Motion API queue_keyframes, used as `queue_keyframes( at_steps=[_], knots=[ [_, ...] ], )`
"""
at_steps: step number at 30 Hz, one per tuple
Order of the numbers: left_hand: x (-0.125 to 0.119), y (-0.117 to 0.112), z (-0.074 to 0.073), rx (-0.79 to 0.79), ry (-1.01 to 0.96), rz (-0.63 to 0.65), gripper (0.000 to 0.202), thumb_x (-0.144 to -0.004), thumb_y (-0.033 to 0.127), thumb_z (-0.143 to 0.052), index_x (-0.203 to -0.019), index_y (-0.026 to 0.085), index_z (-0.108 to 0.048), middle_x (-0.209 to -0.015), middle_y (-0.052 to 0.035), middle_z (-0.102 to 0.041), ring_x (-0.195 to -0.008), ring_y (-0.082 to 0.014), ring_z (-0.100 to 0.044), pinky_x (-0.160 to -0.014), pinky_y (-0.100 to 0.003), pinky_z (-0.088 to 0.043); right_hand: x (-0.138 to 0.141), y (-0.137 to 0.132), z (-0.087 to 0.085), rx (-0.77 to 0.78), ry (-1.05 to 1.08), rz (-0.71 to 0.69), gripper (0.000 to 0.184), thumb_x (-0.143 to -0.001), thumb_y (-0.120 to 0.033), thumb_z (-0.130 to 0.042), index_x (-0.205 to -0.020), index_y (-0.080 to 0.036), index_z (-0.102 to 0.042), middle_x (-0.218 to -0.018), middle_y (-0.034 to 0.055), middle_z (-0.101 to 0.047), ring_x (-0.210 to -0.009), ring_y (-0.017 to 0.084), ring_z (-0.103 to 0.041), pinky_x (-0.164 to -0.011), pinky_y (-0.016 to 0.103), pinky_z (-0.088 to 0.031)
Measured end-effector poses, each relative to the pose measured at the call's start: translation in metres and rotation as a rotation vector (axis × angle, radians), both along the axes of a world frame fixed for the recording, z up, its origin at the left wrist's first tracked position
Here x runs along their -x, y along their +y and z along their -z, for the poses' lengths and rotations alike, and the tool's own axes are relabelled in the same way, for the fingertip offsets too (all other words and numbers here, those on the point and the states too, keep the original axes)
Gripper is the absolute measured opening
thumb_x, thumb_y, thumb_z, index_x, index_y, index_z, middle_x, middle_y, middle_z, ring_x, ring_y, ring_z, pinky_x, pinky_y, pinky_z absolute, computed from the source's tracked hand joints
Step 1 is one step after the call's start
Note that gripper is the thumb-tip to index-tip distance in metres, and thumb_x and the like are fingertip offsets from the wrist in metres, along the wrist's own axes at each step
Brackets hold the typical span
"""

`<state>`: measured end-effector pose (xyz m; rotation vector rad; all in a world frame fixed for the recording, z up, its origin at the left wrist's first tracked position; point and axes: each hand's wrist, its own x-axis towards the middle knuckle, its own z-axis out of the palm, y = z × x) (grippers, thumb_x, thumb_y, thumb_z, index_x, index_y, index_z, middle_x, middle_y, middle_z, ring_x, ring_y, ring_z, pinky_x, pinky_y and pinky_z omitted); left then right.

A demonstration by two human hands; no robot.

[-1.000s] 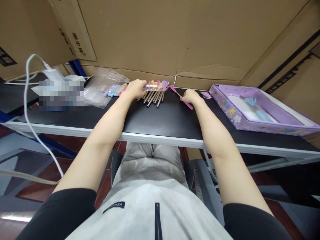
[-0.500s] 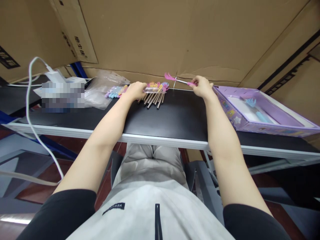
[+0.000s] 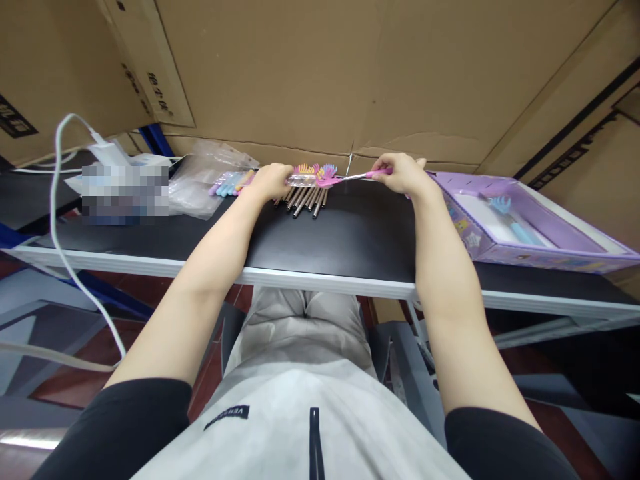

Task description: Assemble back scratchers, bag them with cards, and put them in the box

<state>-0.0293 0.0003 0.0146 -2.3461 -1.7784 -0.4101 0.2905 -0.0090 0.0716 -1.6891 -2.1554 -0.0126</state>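
Observation:
My right hand [image 3: 401, 175] is closed round the pink grip of a back scratcher [image 3: 356, 177] with a metal rod. Its pink claw head lies at the right end of a clear plastic sleeve [image 3: 303, 181]. My left hand [image 3: 273, 181] is closed on the sleeve's other end, its fingers partly hidden behind the knuckles. Beneath and behind the sleeve lies a pile of back scratchers [image 3: 306, 200], with metal rods towards me and yellow, pink and blue claws at the back. Several pastel handles [image 3: 231, 183] lie left of my left hand.
A purple open box [image 3: 555, 257] on the right holds a blue back scratcher [image 3: 523, 230]. Crumpled clear bags [image 3: 197, 180] lie on the left, near a white cable [image 3: 56, 193]. Cardboard [image 3: 320, 80] walls the back of the black table [image 3: 340, 247].
My right hand has tilted the back scratcher; its pink claw has moved down and left, from above the table's back edge to the plastic sleeve. My left hand stays in place.

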Motion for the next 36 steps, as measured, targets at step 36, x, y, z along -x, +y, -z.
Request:
queue_keyframes(
  at_steps=[36],
  knots=[
    [-0.012, -0.003, 0.004, -0.026, -0.056, 0.131, 0.024, -0.092, 0.030, -0.060, -0.108, 0.019, -0.075, -0.110, -0.0148, -0.078, -0.102, -0.0329, -0.072, -0.081, -0.036, -0.047, 0.058, -0.006, 0.027, 0.012, 0.052, -0.150, 0.019, -0.096, -0.037, -0.071, -0.109, -0.024, -0.078, -0.120, 0.0105, -0.075, -0.117, 0.032, -0.064, -0.110, 0.050, -0.039]
  ],
)
